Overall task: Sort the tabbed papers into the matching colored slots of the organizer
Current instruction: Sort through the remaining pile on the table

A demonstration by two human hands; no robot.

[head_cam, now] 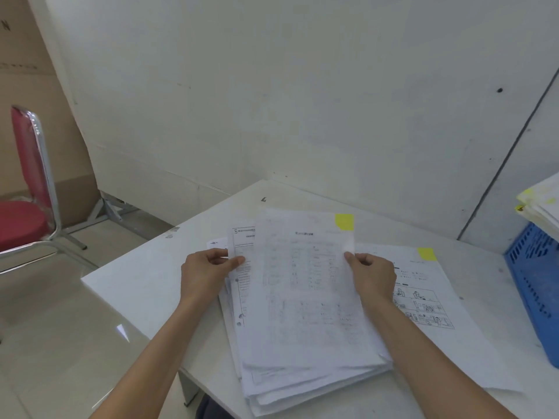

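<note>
Count: two hands, one paper stack, one loose sheet, two yellow tabs on the table, one organizer, one chair. The stack [302, 376] lies on the white table [151, 282] in front of the person, its edges uneven. The top sheet [305, 282] carries a yellow tab [344, 222] at its far right corner. The right hand [373, 275] pinches this sheet's right edge, thumb on top. The left hand [207, 275] pinches the left edge of a sheet just under it, fingers curled round the paper. The loose sheet [459, 343] lies flat to the right, partly under the stack, with a second yellow tab [426, 254] at its far corner and small panel drawings. The blue organizer [532, 276] stands at the table's right edge, cut off by the frame; only one perforated wall shows and no slot colours can be made out. Papers [541, 201] resting on it show yellow bits, too blurred to count. The print on every sheet is unreadable. The red chair [24, 219] stands on the floor to the left, partly cut off.
</note>
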